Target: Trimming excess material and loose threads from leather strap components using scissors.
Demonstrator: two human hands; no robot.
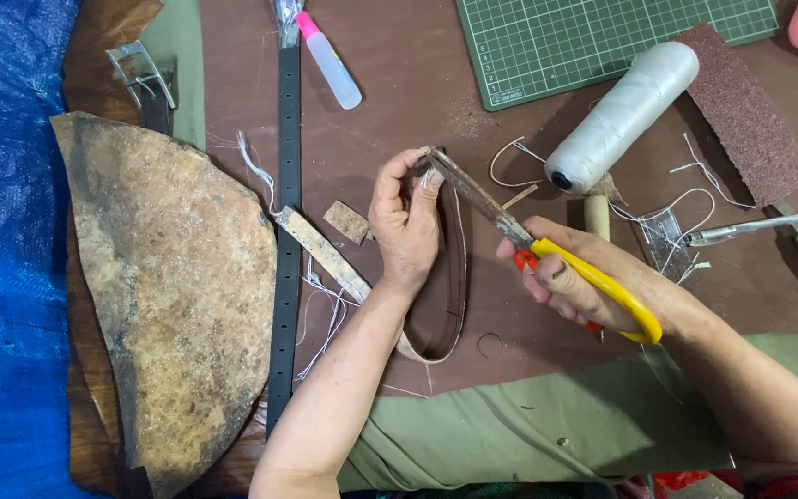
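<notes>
A small glue bottle (329,57) with a pink cap lies above your leather strap (445,277), its contents unclear. The strap loops on the brown table (399,102), below the green cutting mat (584,42) and left of the thread spool (622,115). Your left hand (405,222) pinches the strap's upper end; your right hand (570,277) grips yellow-handled scissors (528,242), blades at that end.

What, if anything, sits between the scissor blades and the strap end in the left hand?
Nothing visible. The scissors, in the right hand, already meet the strap end at the left hand fingertips. The spool and glue bottle lie off to the sides.
</notes>
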